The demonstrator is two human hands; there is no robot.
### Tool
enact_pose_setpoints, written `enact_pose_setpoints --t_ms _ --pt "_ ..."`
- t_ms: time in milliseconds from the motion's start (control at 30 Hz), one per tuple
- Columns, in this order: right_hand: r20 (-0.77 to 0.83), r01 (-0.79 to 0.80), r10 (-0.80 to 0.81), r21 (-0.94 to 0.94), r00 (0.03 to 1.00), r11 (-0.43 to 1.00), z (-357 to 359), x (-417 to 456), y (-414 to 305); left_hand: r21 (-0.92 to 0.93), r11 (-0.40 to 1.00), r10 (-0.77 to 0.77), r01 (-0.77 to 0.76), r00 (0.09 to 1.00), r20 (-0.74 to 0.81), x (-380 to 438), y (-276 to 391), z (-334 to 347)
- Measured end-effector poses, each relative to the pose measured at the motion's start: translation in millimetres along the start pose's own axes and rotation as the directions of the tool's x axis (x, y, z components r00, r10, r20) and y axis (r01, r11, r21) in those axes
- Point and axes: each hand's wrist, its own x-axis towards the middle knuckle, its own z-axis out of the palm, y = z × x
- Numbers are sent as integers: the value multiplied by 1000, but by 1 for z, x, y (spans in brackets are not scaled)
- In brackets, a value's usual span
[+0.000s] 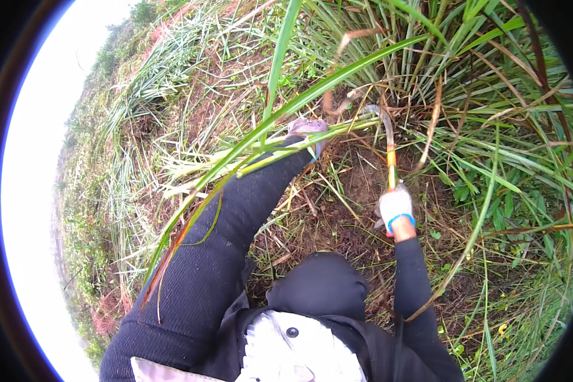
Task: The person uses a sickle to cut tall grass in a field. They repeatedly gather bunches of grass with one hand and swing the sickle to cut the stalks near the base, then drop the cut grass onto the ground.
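Note:
My right hand (395, 206), in a pale work glove with a blue cuff, grips the orange and yellow handle of a sickle (390, 155). The curved metal blade reaches up to the base of a large clump of tall grass (401, 62). To its left, my left hand (309, 129), also gloved, is closed around a bundle of cut green grass stalks (267, 155). The stalks' right ends lie against the blade, and their other ends trail over my left forearm. Long leaf blades cross in front of that arm.
Cut grass lies in a heap (157, 81) at the upper left, on sloping ground. Bare brown soil (363, 176) with dry litter shows between my hands. Leafy weeds (504, 205) and more long grass stand at the right. My dark-clad knee (320, 284) is below.

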Motion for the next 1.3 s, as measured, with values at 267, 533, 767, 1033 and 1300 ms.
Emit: enact_pose_setpoints --t_ms 267,533,767,1033,1300 --pt "115 -73 54 166 992 983 18 20 3 99 995 -14 -2 987 161 -5 11 3" --pt "17 212 -483 -912 875 352 6 -173 182 -20 970 226 -241 874 429 -85 -32 27" --pt "-470 209 -474 -510 744 834 -6 -22 27 -106 947 320 -305 845 429 -94 -77 -16" --pt "-77 204 -210 -73 975 976 32 43 -35 -42 902 430 -429 902 32 -51 9 -113" --pt "42 138 -146 156 988 978 32 46 1 623 782 -55 40 998 4 41 34 -147"
